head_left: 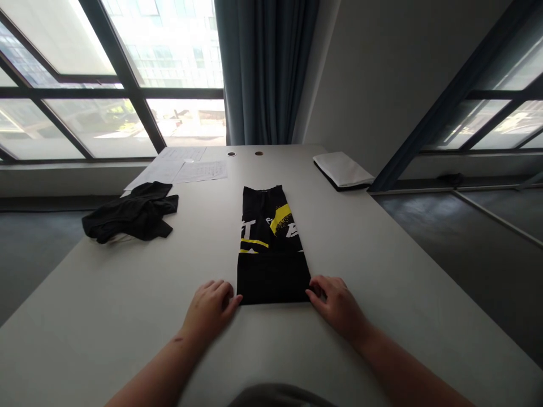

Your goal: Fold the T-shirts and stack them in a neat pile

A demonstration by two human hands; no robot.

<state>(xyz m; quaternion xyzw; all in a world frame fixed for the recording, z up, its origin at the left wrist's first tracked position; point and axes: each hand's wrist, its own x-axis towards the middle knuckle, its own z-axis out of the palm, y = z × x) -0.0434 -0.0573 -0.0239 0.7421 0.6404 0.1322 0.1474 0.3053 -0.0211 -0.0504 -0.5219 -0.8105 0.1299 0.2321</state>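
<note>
A folded black garment (274,277) with yellow and white print lies flat in the middle of the white table. Its near end is turned up into a plain black band, while the printed part shows beyond it. At the near left corner, my left hand (210,308) has its fingers curled and the thumb tip on the cloth edge. My right hand (337,305) pinches the near right corner between thumb and fingers. Whether the garment is a shirt or shorts I cannot tell from the folds.
Another black garment (131,215) lies crumpled on the table (190,237) to the left. Paper sheets (199,170) are at the back left. A white folded item over something black (343,168) rests at the back right. A curtain (267,73) hangs beyond the far edge.
</note>
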